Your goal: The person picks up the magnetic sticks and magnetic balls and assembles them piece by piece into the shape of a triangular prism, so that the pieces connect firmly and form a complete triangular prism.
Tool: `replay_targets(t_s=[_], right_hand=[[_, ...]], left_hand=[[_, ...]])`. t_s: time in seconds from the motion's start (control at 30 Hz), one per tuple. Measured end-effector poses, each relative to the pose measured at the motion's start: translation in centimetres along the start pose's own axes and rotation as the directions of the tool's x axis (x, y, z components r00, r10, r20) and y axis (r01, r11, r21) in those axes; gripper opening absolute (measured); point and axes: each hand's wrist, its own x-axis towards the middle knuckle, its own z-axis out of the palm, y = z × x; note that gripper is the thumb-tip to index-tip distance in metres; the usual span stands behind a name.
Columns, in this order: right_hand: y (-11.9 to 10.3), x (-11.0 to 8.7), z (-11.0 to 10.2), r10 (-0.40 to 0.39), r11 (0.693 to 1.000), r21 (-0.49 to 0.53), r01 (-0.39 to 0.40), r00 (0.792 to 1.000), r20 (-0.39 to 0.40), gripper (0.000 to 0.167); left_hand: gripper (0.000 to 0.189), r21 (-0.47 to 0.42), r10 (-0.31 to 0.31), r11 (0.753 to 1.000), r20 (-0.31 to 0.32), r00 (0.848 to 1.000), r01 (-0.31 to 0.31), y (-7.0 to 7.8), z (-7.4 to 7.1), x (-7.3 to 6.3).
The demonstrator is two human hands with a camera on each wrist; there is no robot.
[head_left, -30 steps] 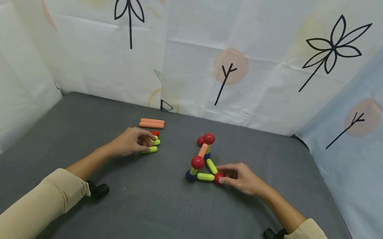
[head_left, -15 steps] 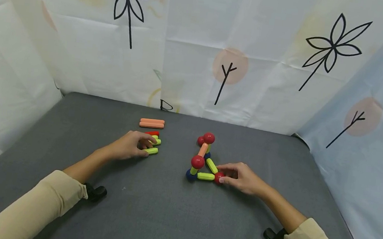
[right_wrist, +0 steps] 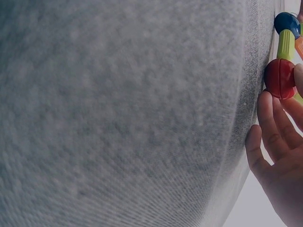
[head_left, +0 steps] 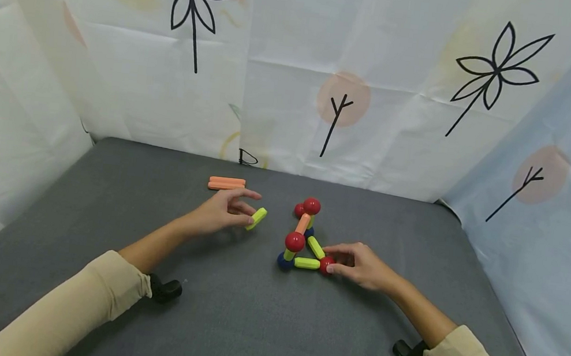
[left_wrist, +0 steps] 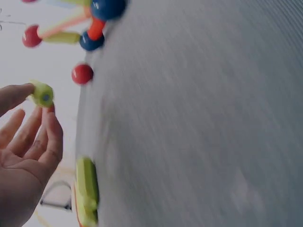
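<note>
open dark-grey cloth-covered desk point(head_left: 275, 328) nearest the person, a narrow gap between the lime-green stick point(head_left: 257, 219) in the left hand point(head_left: 221, 213) and the red-blue-green-orange ball-and-stick frame point(head_left: 303, 225), right hand point(head_left: 364, 266) blocking its low red corner ball point(head_left: 325, 265), white printed fabric wall point(head_left: 289, 39) closing off the far edge

Readable text, labels, brands, numbers: none in any view. Head view: small black outline point(head_left: 248, 157) at about 10 o'clock from centre, low on the white cloth point(head_left: 282, 108); D-like, but cannot be confirmed as a letter. Left wrist view: black outline at about 8 o'clock, likewise unreadable.
</note>
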Motion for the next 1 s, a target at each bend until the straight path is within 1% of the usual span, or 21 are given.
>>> replay_targets(t_s=[0.1,0.23,0.33,0.5,0.6,0.77,1.0], right_hand=[[0.0,0.0,0.0,-0.006,1.0,-0.004,0.006,1.0,-0.003,0.043],[0.0,-0.1,0.0,-0.01,1.0,-0.009,0.009,1.0,-0.008,0.043],[0.1,-0.1,0.0,-0.013,1.0,-0.009,0.013,1.0,-0.011,0.043],[0.3,0.1,0.2,-0.04,0.999,-0.016,0.04,0.999,-0.012,0.041],[0.4,0.1,0.2,-0.057,0.998,-0.021,0.057,0.998,-0.013,0.041],[0.4,0.1,0.2,-0.056,0.998,-0.012,0.055,0.998,-0.014,0.041],[0.3,0.0,0.1,-0.037,0.999,-0.007,0.037,0.999,-0.011,0.042]], left_hand=[[0.056,-0.11,-0.031,0.994,-0.014,0.999,0.03,1.0,1.1,1.0],[0.052,-0.199,-0.08,0.977,-0.034,0.996,0.072,2.1,2.8,2.4],[0.05,-0.24,-0.091,0.967,-0.03,0.995,0.082,2.7,4.0,3.2],[0.052,-0.28,-0.093,0.956,0.008,0.996,0.092,3.5,5.7,3.8],[0.054,-0.302,-0.104,0.947,0.022,0.994,0.106,3.9,6.3,3.9],[0.056,-0.307,-0.139,0.942,0.024,0.99,0.139,4.0,6.8,4.1],[0.058,-0.288,-0.168,0.943,0.02,0.986,0.166,4.2,7.0,4.3]])
